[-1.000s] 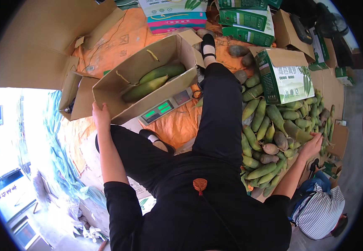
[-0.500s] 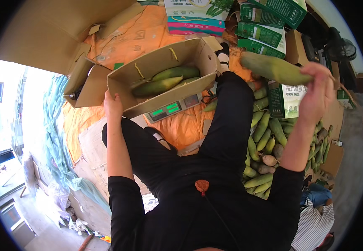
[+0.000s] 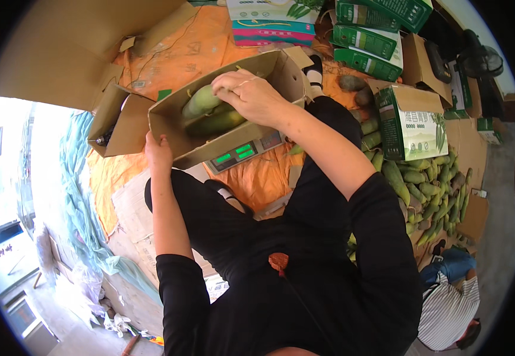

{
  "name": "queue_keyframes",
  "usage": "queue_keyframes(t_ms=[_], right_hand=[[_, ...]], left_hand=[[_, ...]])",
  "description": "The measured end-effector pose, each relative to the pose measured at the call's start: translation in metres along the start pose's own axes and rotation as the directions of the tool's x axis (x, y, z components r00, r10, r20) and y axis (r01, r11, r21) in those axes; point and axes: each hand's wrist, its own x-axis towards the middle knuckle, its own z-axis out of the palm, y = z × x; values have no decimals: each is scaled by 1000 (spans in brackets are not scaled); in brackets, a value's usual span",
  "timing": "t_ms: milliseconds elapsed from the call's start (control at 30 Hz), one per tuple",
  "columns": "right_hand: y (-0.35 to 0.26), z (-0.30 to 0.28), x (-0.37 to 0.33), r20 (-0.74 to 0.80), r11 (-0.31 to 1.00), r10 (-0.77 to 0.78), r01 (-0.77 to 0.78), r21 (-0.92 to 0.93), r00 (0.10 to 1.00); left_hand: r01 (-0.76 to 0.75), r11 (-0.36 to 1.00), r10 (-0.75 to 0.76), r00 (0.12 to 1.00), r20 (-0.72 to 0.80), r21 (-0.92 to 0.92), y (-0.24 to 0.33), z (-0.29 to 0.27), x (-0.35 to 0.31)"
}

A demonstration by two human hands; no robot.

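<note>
A long cardboard box [image 3: 293, 70], open at the top with a rope handle, stands in front of me on a digital scale [image 3: 256, 149] with lit green displays. My left hand [image 3: 159, 153] grips the box's near left corner, thumb on the outside. Inside the box, my right hand [image 3: 250, 98] is closed round one end of a green radish [image 3: 200, 102], whose other end points left. Below it another green radish [image 3: 214, 122] lies in the box. My right hand and wrist hide the box's right part.
A heap of green radishes [image 3: 429, 193] lies right of my leg, beside a white and green carton [image 3: 414, 124]. More green cartons [image 3: 367, 44] are stacked at the far right. An orange sheet [image 3: 177, 65] covers the ground. A person in a striped shirt [image 3: 450, 305] is at lower right.
My right hand has swung from the right side over to the box, carrying the green radish down into it. My left hand stays on the box's left corner.
</note>
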Motion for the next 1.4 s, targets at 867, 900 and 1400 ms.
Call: queue_keyframes(t_ms=[867,900,1400], right_hand=[[128,-75,-570,-486,-83,874,-990,-116,-16],[132,-61,-597,-381,-99,923,-987,-126,-44],[164,-13,-467,-106,88,987,-962,-259,119]], left_hand=[[111,993,-115,990,87,50,-37,10,23],[130,991,-134,986,100,44,-31,18,23],[113,987,-124,988,87,117,-45,2,29]])
